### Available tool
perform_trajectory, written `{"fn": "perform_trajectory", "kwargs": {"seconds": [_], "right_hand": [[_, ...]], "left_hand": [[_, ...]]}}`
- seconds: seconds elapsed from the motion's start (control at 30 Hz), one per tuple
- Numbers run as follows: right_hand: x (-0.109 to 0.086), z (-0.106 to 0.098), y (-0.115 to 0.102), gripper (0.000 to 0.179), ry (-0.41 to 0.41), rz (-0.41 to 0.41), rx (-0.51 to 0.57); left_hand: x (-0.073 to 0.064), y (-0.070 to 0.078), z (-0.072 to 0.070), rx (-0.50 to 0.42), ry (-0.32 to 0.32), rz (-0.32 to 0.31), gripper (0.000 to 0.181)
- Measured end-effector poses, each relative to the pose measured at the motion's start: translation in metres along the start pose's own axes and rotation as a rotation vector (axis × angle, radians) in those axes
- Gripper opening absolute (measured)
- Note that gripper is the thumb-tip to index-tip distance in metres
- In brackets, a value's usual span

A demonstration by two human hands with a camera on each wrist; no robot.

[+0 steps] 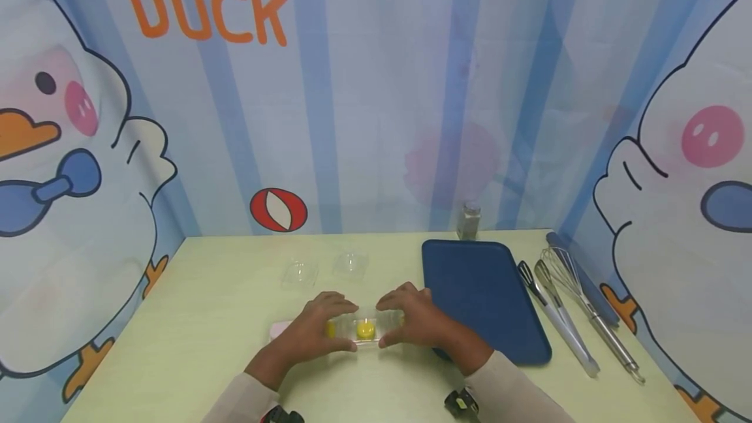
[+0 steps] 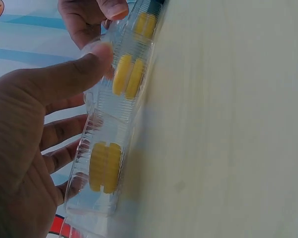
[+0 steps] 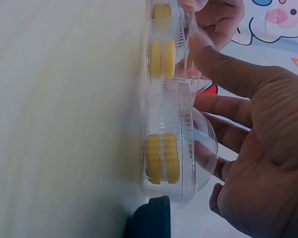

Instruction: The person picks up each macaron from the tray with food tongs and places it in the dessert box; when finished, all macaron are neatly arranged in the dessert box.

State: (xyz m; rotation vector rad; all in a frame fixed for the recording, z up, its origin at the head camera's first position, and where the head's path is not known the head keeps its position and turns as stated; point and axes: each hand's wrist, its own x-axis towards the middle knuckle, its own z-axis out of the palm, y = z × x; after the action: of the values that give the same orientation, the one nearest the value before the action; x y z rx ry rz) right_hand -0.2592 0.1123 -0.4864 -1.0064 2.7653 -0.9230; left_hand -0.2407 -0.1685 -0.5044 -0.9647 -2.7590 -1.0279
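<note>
A long clear plastic macaron box lies on the table between my hands, with several yellow macarons in its compartments. My left hand holds its left part, thumb on the near side and fingers curved round the far side. At the other end my right hand grips in the same way. In the right wrist view a clear domed lid sits over the end compartment, with the fingers behind it. Both thumbs come close together near the middle compartment. My hands hide the box's ends in the head view.
Two clear domed lids lie beyond my hands. A pale pink item shows beside my left hand. To the right are a blue tray, tongs, a whisk and a blue bar-shaped item. Behind the tray stands a glass jar.
</note>
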Motion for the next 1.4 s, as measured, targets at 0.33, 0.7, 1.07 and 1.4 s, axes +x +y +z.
{"fn": "perform_trajectory", "kwargs": {"seconds": [0.33,0.7,1.07,1.4], "right_hand": [[0.001,0.001,-0.001,0.063,0.004,0.027,-0.014],[0.002,0.003,0.002,0.059,0.008,0.036,-0.033],[0.001,0.002,0.001,0.062,0.010,0.031,-0.037],[0.003,0.002,0.000,0.062,0.006,0.035,0.000]], "left_hand": [[0.003,-0.006,0.006,0.039,0.026,0.020,0.063],[0.005,0.001,0.009,0.048,0.025,-0.074,0.061],[0.006,0.001,0.012,0.098,0.032,-0.117,0.062],[0.005,0.005,-0.005,0.079,0.019,-0.181,0.077]]}}
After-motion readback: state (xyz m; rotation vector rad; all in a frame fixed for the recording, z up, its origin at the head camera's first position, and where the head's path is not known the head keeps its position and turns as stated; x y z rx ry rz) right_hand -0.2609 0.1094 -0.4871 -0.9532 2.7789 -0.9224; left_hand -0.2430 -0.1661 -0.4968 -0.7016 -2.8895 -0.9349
